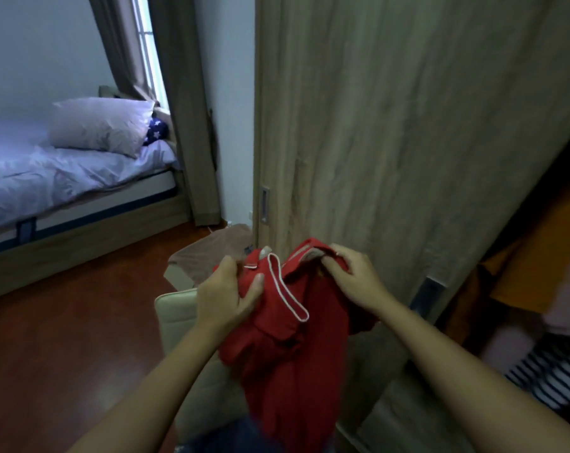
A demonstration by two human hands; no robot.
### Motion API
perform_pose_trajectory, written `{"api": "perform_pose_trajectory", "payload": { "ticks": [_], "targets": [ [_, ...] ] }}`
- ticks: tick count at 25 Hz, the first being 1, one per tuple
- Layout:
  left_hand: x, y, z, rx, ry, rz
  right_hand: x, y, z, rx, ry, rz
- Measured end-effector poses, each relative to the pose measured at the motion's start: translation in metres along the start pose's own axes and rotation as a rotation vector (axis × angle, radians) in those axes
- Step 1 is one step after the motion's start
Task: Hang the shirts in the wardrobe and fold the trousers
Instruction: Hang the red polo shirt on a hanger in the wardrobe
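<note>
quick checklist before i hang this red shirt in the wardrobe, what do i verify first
1. Left hand grips the shirt: ok.
2. Right hand grips it near the collar: ok.
3. Hanger inside the shirt: cannot tell; only grey bits show at the neck.
4. Shirt smooth: not ok, it is bunched between the hands.
5. Wardrobe open: ok, clothes show to the right of the door.
6. Free room on the rail: cannot tell, the rail is out of view.
</note>
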State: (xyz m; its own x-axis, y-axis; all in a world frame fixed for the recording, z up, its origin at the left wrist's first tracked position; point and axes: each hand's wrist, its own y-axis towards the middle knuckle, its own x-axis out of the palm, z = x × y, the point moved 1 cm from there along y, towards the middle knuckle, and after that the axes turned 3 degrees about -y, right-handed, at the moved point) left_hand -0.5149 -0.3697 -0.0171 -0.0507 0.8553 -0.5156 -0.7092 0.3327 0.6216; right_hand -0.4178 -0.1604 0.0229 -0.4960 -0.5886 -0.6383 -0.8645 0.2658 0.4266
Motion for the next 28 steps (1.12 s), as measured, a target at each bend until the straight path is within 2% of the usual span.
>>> {"api": "perform_pose_trajectory", "payload": {
  "ticks": [2, 3, 6, 7, 8, 12, 13, 17, 21, 22, 24, 26, 28],
  "targets": [
    [0.003, 0.016, 0.041, 0.060, -0.235, -0.044, -0.035, -0.014, -0.013, -0.112, -0.121, -0.056],
    [0.004, 0.024, 0.063, 0.102, -0.357, -0.131, -0.053, -0.024, -0.019, -0.134, -0.160, -0.061],
    [0.019, 0.027, 0.128, 0.159, -0.617, -0.666, -0.111, -0.061, -0.031, -0.145, -0.204, 0.021],
    [0.030, 0.019, 0.147, 0.185, -0.658, -0.802, -0.130, -0.075, -0.032, -0.138, -0.207, 0.066],
    [0.043, 0.008, 0.160, 0.197, -0.675, -0.853, -0.147, -0.088, -0.033, -0.115, -0.207, 0.114],
    [0.089, -0.048, 0.219, 0.088, -0.704, -0.784, -0.211, -0.147, -0.024, -0.010, -0.239, 0.269],
    [0.095, -0.056, 0.235, 0.110, -0.666, -0.715, -0.226, -0.163, -0.020, 0.007, -0.227, 0.284],
    [0.092, -0.052, 0.298, 0.462, -0.384, -0.200, -0.281, -0.226, -0.009, 0.115, -0.179, 0.268],
    [0.080, -0.053, 0.358, 0.646, -0.103, -0.052, -0.305, -0.268, -0.013, 0.176, -0.180, 0.178],
    [0.077, -0.056, 0.369, 0.667, -0.032, -0.032, -0.309, -0.273, -0.015, 0.182, -0.185, 0.180],
    [0.073, -0.052, 0.386, 0.621, 0.043, -0.109, -0.315, -0.282, -0.016, 0.221, -0.199, 0.170],
    [0.069, -0.044, 0.396, 0.581, -0.041, -0.227, -0.323, -0.288, -0.019, 0.339, -0.083, 0.151],
    [0.066, -0.042, 0.404, 0.647, -0.154, -0.305, -0.326, -0.290, -0.028, 0.453, 0.122, 0.140]
  ]
}}
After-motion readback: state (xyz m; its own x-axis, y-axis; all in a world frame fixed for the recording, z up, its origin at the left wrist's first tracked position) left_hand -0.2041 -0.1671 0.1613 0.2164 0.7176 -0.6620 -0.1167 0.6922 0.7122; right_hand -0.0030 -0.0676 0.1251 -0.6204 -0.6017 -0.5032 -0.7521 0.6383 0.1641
